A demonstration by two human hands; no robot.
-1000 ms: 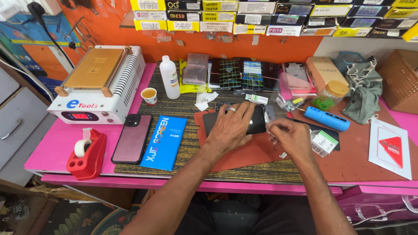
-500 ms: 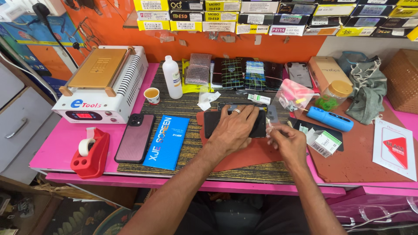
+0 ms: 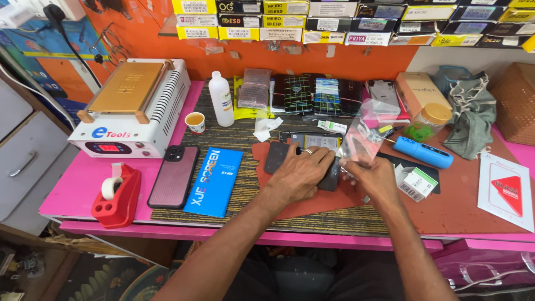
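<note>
A black phone [image 3: 277, 155] lies on a red mat [image 3: 312, 203] in the middle of the bench. My left hand [image 3: 298, 174], with a ring on one finger, rests flat on top of it and presses it down. My right hand [image 3: 374, 177] pinches a thin clear plastic film [image 3: 368, 131] by its lower edge and lifts it up off the phone's right end. The film stands curled above the bench.
A white heating machine [image 3: 131, 108] stands at the left, with a red tape dispenser [image 3: 117, 195], a second dark phone [image 3: 174, 176] and a blue packet [image 3: 214, 181] near it. A white bottle [image 3: 221, 100], small cup [image 3: 195, 122], blue tool [image 3: 422, 151] and jar [image 3: 428, 120] lie behind.
My right hand has peeled the clear film up from the phone; it now stands raised. My left hand stays on the phone. The view has shifted slightly.
</note>
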